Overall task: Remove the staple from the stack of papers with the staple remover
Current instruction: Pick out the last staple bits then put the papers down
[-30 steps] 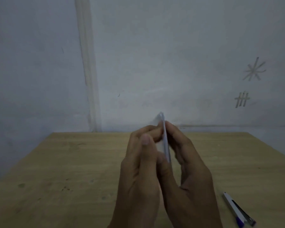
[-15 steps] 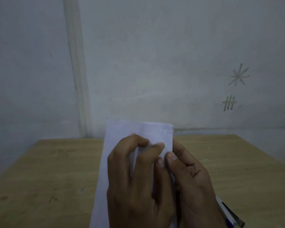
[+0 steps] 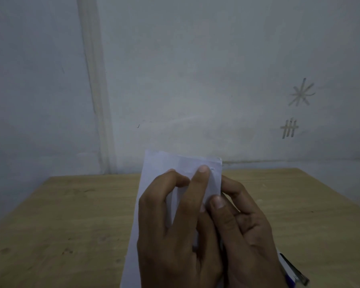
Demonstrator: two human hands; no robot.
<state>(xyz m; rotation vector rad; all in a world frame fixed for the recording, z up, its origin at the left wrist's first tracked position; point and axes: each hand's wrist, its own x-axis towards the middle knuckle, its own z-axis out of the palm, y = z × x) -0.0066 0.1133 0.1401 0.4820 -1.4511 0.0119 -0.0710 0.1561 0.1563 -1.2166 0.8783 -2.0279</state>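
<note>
The papers (image 3: pixel 164 163) are held above the counter (image 3: pixel 71 215) at the lower centre of the frame, face toward the camera, with the top edge raised in front of the wall (image 3: pixel 195 69). The left hand (image 3: pixel 175 231) is closed on the papers: its thumb is pressed flat on the front sheet, the tip close to a faint staple (image 3: pixel 213 168) near the upper right corner, and its index finger is curled onto the sheet to the left. The right hand (image 3: pixel 243 229) is closed on the right edge of the papers, with the thumb on the front and the fingers wrapped behind. The thumbs of the two hands lie just beside each other. A pen (image 3: pixel 293 271) lies on the counter at the lower right of the frame, partly hidden by the right hand. Two scratched marks are visible on the wall at the upper right.
</note>
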